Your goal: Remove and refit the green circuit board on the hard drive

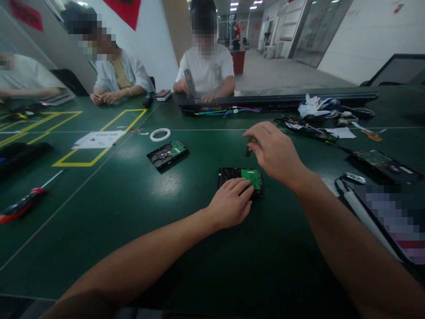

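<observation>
A hard drive [251,178], black with a green circuit board, lies flat on the green table in front of me. My left hand [232,201] rests across its near side, fingers over the top and thumb by the near edge. Above and just behind the drive, my right hand [265,148] pinches a stubby black-and-yellow screwdriver [248,150] between thumb and fingers. The fingers partly cover this tool, and its tip cannot be made out. Further left lies a second hard drive [168,155], its circuit board facing up.
A white tape roll [160,134] lies behind the second drive. At left is a red-and-black screwdriver [26,204]; yellow tape outlines hold a paper sheet [98,139]. Cables [299,124], another drive [385,166] and a white-edged object [372,221] occupy the right. Several people sit opposite.
</observation>
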The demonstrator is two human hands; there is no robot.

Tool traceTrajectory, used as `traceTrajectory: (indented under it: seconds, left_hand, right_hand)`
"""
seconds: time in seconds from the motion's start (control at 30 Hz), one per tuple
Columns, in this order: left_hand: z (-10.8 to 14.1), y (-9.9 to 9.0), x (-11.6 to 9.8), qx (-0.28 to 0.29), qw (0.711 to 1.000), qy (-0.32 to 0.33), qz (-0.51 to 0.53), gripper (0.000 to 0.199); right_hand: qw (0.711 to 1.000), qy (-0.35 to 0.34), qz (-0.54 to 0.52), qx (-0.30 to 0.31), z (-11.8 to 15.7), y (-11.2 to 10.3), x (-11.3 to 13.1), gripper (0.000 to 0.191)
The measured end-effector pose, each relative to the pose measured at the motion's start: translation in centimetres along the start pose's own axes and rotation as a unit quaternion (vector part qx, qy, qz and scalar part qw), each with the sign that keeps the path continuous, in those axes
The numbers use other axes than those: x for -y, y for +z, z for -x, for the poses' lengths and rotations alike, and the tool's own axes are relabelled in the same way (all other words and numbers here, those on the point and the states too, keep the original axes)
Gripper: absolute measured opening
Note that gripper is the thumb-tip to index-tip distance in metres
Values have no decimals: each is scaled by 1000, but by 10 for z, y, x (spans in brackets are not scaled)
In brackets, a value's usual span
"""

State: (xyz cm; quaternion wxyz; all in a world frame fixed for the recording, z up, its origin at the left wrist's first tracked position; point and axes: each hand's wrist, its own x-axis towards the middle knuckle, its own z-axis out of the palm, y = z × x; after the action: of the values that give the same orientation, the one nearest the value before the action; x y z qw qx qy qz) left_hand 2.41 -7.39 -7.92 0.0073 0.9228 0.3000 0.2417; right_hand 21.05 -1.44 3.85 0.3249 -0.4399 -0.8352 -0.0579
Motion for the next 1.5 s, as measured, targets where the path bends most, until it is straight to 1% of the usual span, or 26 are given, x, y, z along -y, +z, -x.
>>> traceTrajectory:
  seconds: [0.07, 0.17, 0.37, 0.63, 0.83, 1.27, 1.5]
  left_hand:
    - [0, 0, 0, 1, 1000, 1, -2, 40]
    - [1, 1, 0, 3, 1000, -3, -1, 41]
    - [1, 2, 1, 4, 1000, -13, -1, 44]
    - [0, 1, -1, 9, 1000, -22, 1, 44]
    - [0, 0, 0, 15, 1000, -21, -2, 44]
    - [-1, 0, -1, 22, 999, -21, -27, 46]
    - [-2, -3, -2, 28, 999, -28, -17, 45]
  right_hand:
    - [1000, 14, 2, -16, 0, 0, 1, 27]
    - [1000, 18, -8, -19, 1, -1, 0, 27]
    - [1000, -11, -16, -15, -1, -4, 1, 23]
    - [999, -26, -16, -11, -1, -5, -1, 22]
    - [998, -42, -38, -20, -2, -4, 0, 13]
    - [998, -26, -52, -18, -2, -6, -2, 17]
    - [999, -24, -42, -13, -2, -8, -3, 16]
